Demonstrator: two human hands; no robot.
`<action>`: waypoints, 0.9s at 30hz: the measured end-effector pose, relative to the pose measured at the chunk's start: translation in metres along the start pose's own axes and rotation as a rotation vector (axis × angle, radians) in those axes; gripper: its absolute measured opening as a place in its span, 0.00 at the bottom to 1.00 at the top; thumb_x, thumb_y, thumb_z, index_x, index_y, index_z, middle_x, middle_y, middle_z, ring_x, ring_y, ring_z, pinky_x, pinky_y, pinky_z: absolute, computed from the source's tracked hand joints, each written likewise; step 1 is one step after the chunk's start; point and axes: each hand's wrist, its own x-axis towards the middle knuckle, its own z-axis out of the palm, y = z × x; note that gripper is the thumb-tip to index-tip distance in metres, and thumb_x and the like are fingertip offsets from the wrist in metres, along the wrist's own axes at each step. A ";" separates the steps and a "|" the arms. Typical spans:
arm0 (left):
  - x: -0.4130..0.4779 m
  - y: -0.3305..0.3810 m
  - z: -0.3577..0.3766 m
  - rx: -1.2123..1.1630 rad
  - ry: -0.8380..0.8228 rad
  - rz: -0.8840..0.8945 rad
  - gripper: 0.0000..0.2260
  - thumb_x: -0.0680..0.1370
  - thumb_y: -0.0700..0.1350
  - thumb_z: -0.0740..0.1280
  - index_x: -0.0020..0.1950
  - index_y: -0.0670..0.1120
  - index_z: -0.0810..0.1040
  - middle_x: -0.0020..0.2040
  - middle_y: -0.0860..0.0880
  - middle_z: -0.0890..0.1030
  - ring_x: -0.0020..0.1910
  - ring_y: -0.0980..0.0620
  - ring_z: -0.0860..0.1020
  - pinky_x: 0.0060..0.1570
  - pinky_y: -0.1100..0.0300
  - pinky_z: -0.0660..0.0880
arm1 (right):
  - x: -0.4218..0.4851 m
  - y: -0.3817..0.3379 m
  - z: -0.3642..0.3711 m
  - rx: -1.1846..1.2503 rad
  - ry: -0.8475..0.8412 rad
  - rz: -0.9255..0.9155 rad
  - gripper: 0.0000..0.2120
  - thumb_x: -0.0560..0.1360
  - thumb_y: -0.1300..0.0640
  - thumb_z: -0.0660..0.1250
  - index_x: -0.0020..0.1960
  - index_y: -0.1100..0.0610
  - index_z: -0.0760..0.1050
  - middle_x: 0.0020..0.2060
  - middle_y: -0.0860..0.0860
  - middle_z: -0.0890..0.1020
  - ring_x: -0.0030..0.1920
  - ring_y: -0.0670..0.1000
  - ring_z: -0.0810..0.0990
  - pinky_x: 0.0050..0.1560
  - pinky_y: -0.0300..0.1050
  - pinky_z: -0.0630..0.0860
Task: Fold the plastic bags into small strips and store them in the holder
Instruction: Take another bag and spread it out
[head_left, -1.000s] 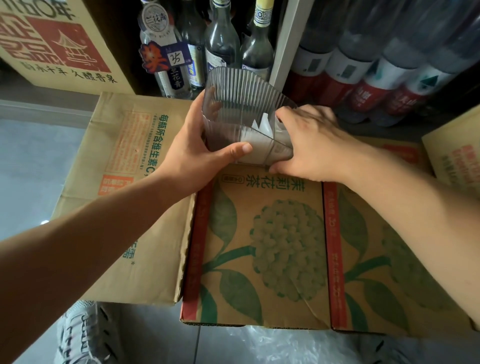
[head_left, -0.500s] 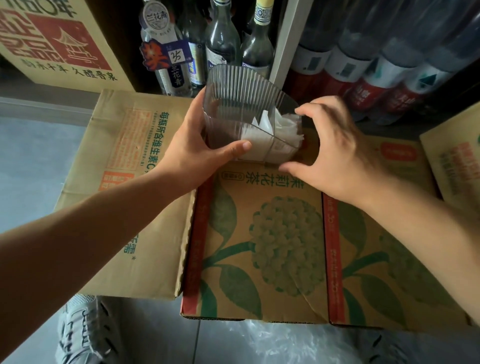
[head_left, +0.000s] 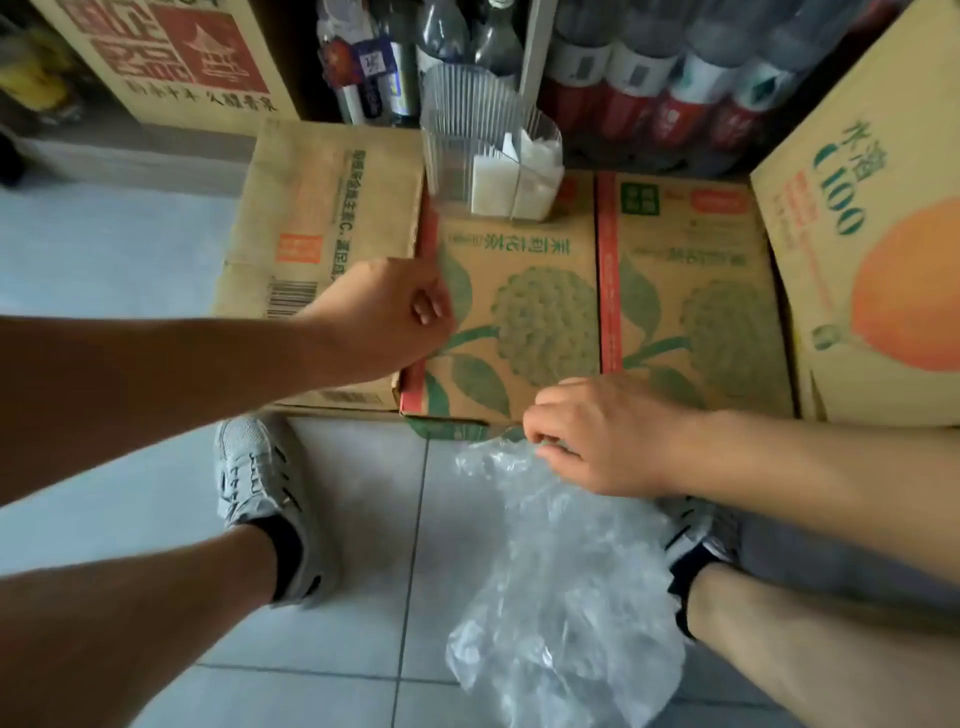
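A: Nearest us, down on the tiled floor, a clear plastic bag lies loose and crumpled between the two grey shoes. No fold in it at all, so I'd call this one barely begun!

B: Agreed, all the folding on this one is yet to come. And look at its far edge: the right hand is on it, thumb and fingertips closed in a pinch on the bag's top rim, just at the near edge of the boxes.

A: A fine, narrow pinch, the rest of the hand relaxed. Further up, the left hand?

B: Hovering over the near left corner of the flower-printed cardboard box, fingers curled in toward the palm. It's a bit blurred, but I see nothing in it and it touches nothing.

A: On to the far end of that box, then. There's the holder, clear and ribbed, standing upright, well apart from both hands.

B: And not empty! White folded pieces are tucked into its right side, so some bags look folded and stored. The left side shows room to spare.

A: Beyond it, only a row of bottles along the back.

B: So, by my reading: part of the batch is stored, at least one bag left to flatten, fold into a strip and slot in.
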 end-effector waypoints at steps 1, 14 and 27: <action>-0.019 0.004 0.014 -0.002 -0.032 0.011 0.05 0.75 0.45 0.73 0.42 0.53 0.79 0.36 0.58 0.80 0.34 0.65 0.78 0.34 0.75 0.69 | -0.007 -0.008 0.016 -0.023 -0.055 0.001 0.06 0.79 0.52 0.62 0.47 0.52 0.75 0.41 0.47 0.75 0.47 0.55 0.78 0.44 0.54 0.78; -0.145 -0.029 0.223 -0.346 -0.455 -0.543 0.15 0.73 0.57 0.77 0.52 0.50 0.81 0.44 0.54 0.82 0.41 0.55 0.79 0.37 0.65 0.72 | -0.051 -0.042 0.155 0.146 -0.269 0.377 0.31 0.81 0.50 0.66 0.80 0.47 0.58 0.65 0.50 0.68 0.65 0.55 0.71 0.60 0.51 0.73; -0.101 -0.025 0.119 -0.870 -0.462 -0.429 0.31 0.67 0.59 0.76 0.55 0.33 0.79 0.49 0.37 0.82 0.48 0.43 0.79 0.57 0.44 0.75 | -0.029 -0.037 0.079 0.663 0.000 0.456 0.08 0.78 0.54 0.73 0.44 0.54 0.75 0.39 0.45 0.80 0.33 0.46 0.81 0.36 0.44 0.74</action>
